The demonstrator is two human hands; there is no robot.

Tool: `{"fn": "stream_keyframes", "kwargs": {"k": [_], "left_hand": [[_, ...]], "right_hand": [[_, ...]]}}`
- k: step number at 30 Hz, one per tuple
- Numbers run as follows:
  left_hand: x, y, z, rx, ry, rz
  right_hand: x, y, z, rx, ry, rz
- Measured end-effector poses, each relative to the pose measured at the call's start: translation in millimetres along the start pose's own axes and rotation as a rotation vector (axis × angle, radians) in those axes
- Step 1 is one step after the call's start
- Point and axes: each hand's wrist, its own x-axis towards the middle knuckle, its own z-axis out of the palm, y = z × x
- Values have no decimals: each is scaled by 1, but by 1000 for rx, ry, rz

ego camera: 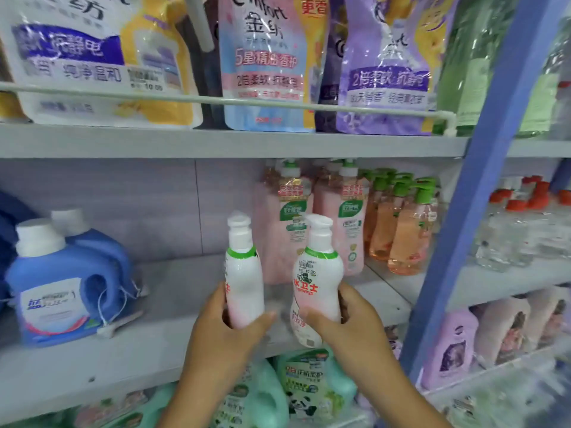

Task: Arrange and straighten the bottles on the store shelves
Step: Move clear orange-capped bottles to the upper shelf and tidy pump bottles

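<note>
I hold two white pump bottles with green neck bands over the front of the grey middle shelf (160, 307). My left hand (228, 329) grips the left white bottle (244, 273) near its base; its label is turned away. My right hand (346, 322) grips the right white bottle (319, 273), with red lettering and a price sticker facing me. Both stand roughly upright, a small gap between them. Behind them stand two tall pink pump bottles (282, 217), and to their right several orange bottles (401, 223) with green pumps.
Two blue detergent jugs (61, 282) sit at the shelf's left. Softener refill pouches (265, 63) fill the upper shelf behind a white rail. A blue upright post (457, 242) divides off the right bay with clear red-capped bottles (513, 230). Green jugs (309, 387) stand on the shelf below.
</note>
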Motion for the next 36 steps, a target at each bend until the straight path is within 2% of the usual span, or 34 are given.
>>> {"fn": "stream_keyframes", "kwargs": {"k": [5,13,17,25,36], "left_hand": [[-45,31,77,-98,-105,20],[-126,70,285,-133,-246,49],[-132,79,351,-113,-251,39],[-91,85,424,-53,-185,64],[28,74,494,93,26,141]], "right_hand": [[-24,15,-102,71,90,21],[-67,67,-324,79,243,75],[-73,78,-405,37,299,98],[-52,108,-487,81,408,161],[68,130,-562,-22,364,105]]}}
